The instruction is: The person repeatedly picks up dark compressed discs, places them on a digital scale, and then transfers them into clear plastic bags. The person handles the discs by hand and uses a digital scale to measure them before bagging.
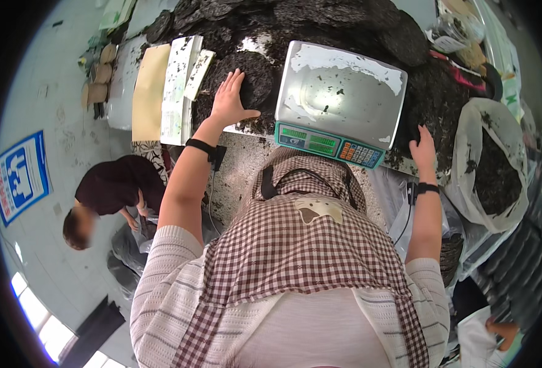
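Observation:
My left hand (229, 103) is open, fingers together and thumb spread wide, lying on the edge of a flat round cake of dark dried seaweed (255, 75). To the right of that cake stands a digital weighing scale (331, 146) with a green front, lit displays and a keypad. Only loose dark flakes lie on its worn metal pan (326, 92). My right hand (425, 151) is beside the scale's right side, at the edge of a heap of loose dried seaweed (438, 101). Its fingers point forward with the thumb apart, and no held thing shows.
Stacked seaweed cakes (329, 17) line the back of the table. Left of my hand stand a white flake-strewn box (176, 92) and a tan board (148, 92). An open bag of seaweed (495, 165) is at the right. Another person (121, 187) bends at the left.

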`<state>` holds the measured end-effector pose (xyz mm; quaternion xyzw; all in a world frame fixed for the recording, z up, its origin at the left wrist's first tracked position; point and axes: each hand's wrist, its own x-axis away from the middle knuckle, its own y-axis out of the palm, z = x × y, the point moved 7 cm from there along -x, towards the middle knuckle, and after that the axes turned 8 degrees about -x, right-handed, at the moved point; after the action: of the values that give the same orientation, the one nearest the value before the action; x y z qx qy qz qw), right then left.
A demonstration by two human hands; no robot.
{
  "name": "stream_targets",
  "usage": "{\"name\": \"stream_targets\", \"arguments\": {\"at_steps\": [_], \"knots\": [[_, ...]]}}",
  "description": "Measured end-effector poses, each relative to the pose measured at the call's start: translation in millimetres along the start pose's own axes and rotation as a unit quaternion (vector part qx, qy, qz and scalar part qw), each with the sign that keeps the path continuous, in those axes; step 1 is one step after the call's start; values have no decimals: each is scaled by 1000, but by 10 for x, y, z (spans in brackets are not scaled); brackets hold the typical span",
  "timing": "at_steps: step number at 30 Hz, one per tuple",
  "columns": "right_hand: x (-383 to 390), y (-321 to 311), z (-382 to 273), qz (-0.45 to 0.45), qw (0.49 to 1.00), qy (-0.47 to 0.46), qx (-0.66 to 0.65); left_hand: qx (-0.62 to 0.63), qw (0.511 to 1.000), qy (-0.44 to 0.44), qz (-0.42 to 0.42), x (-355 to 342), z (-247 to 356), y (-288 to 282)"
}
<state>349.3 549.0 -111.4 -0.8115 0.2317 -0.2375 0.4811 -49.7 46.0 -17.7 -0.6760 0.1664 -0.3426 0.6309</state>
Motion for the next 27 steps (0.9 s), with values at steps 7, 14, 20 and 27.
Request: {"name": "stream_targets", "arguments": {"at_steps": [7,14,20,27], "knots": [[267,-720,-455,113,991,-32,57,-57,998,4,23,159,48,-13],[570,-1724,-38,255,896,68,-357,74,972,51,217,282,-189,-554],[617,-1211,-384,76,569,164,-802,481,697,-140,512,843,-624,-1244],[693,-562,-2490,-112,484,165,-852,116,789,349,492,972,1678,-1784]]}}
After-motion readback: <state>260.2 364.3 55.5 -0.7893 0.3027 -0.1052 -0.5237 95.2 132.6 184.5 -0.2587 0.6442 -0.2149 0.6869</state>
